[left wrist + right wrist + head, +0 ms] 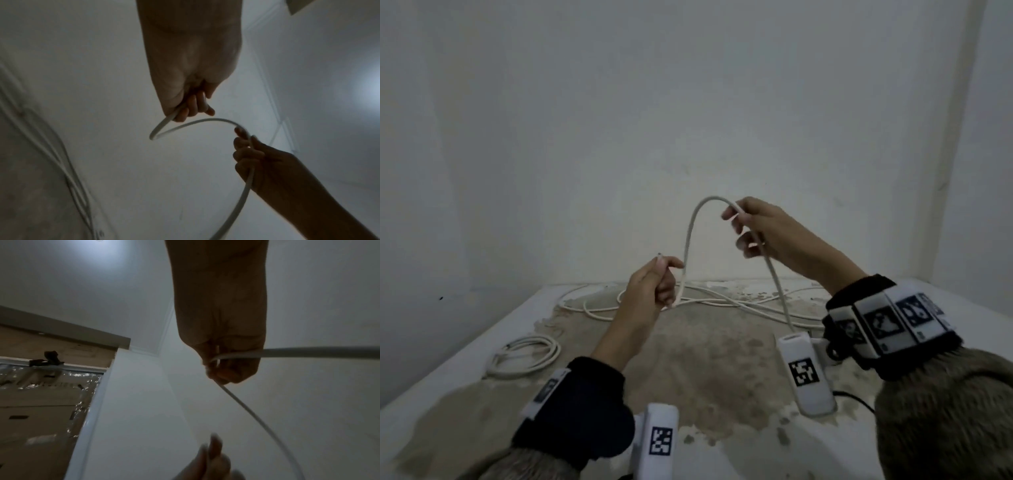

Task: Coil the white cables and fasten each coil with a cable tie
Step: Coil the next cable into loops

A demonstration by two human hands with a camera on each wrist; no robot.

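Bare white walls back the worn table (pixel 705 359). Near its left edge I see a finished coil (pixel 525 356). My left hand (pixel 650 287) grips the white cable (pixel 690 236) near its end; my right hand (pixel 760 233) pinches its raised arch, slack trailing along the far edge.

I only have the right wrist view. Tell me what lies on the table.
Observer: Loose white cable sprawls across the far side of the table.
Operator: Report any finished coil.
Observer: One coiled cable lies near the table's left edge; whether it is tied, I cannot tell.
Operator: Describe the left hand.
Observer: The left hand grips the cable's end section, while the right hand holds the arch higher.
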